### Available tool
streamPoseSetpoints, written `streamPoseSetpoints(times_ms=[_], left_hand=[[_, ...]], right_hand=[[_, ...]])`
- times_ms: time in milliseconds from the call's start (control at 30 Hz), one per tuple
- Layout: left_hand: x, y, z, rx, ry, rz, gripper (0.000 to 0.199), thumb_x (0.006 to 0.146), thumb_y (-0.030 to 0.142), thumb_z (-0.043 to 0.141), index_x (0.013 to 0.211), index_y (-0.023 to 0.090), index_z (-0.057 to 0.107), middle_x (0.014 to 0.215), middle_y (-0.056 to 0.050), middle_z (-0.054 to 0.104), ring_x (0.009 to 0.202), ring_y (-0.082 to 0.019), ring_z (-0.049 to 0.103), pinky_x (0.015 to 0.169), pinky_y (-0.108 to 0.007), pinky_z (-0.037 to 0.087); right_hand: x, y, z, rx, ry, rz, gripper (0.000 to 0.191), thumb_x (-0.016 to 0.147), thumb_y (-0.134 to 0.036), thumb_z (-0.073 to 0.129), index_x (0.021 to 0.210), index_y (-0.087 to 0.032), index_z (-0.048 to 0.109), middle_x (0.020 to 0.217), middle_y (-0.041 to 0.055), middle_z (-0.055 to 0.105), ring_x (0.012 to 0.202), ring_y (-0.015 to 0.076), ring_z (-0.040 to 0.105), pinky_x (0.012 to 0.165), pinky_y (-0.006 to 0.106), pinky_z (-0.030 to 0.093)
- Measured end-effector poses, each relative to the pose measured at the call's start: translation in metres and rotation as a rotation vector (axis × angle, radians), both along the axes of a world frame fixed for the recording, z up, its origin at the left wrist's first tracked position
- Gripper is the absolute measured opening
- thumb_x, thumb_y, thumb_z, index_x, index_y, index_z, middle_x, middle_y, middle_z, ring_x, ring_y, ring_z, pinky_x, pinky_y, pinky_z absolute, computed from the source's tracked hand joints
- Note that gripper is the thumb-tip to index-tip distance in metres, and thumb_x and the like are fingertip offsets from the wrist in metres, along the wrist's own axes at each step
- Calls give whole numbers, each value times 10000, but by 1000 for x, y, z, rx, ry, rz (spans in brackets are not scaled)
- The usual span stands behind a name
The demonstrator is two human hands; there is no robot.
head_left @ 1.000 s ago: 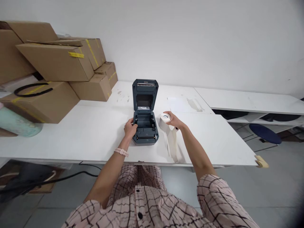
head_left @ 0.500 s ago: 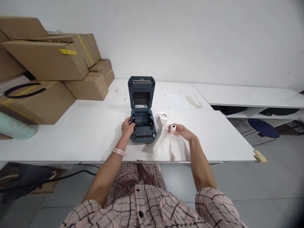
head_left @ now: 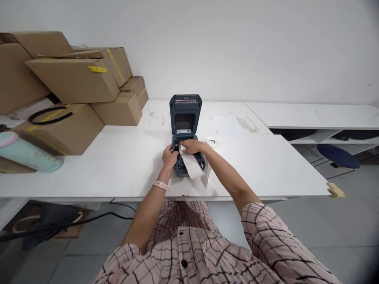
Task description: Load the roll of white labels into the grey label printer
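Note:
A dark label printer [head_left: 185, 118] stands on the white table with its lid raised. My right hand [head_left: 191, 146] is inside the printer's bay, its fingers round a small white paper roll [head_left: 181, 148]. From that roll a paper strip [head_left: 192, 165] hangs over the printer's front edge. My left hand [head_left: 169, 156] grips the left side of the printer, its fingertips close to the small roll. Behind my right wrist lies a larger paper roll [head_left: 211, 142], mostly hidden by the arm.
Cardboard boxes [head_left: 74, 81] are stacked at the left, with a black band on one. A mint bottle [head_left: 32, 152] lies before them. Paper sheets [head_left: 227, 124] lie behind the printer to the right. A blue stool [head_left: 338, 156] stands beyond the table's right edge.
My right hand has moved left with the small roll, from beside the printer into its bay. The paper strip now crosses the printer's front. The whole view has shifted slightly.

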State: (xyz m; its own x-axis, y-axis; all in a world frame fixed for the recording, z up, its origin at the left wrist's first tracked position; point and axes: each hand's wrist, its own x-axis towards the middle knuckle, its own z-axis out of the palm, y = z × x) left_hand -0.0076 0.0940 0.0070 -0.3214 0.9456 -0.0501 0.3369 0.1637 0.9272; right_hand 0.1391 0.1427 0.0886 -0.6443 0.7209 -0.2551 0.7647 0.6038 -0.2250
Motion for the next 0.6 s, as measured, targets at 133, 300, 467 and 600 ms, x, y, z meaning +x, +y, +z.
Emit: streamPoseSetpoints(times_ms=[133, 300, 467, 600], left_hand=[[0, 2, -4, 20, -17, -8, 550, 691, 165, 607, 1236, 230, 650, 1196, -52, 715, 988, -210, 691, 910, -320, 500], [1, 2, -8, 54, -116, -7, 553, 679, 144, 595, 1226, 207, 642, 1204, -70, 705, 989, -213, 685, 884, -321, 515], [5, -4, -1, 88, -257, -16, 534, 667, 126, 601, 1198, 167, 622, 1210, -106, 681, 1024, -218, 666, 841, -302, 524], [7, -8, 6, 29, -357, -50, 559, 681, 150, 626, 1238, 163, 580, 1185, -119, 671, 948, -207, 666, 738, -285, 524]], right_hand=[[4, -11, -10, 19, 29, 3, 440, 895, -223, 608, 1329, -163, 572, 1295, 150, 666, 1162, 322, 637, 933, 397, 506], [18, -58, -21, 229, 292, -82, 324, 948, -171, 531, 1254, -130, 631, 1275, 126, 674, 1167, 269, 607, 1003, 389, 479], [19, -114, -44, 363, 440, -196, 329, 1012, -207, 430, 1226, -125, 666, 1308, 142, 664, 1204, 277, 574, 1035, 423, 476], [12, -135, -54, 406, 436, -253, 368, 1003, -194, 416, 1304, -183, 628, 1401, 139, 599, 1267, 314, 539, 1000, 501, 497]])
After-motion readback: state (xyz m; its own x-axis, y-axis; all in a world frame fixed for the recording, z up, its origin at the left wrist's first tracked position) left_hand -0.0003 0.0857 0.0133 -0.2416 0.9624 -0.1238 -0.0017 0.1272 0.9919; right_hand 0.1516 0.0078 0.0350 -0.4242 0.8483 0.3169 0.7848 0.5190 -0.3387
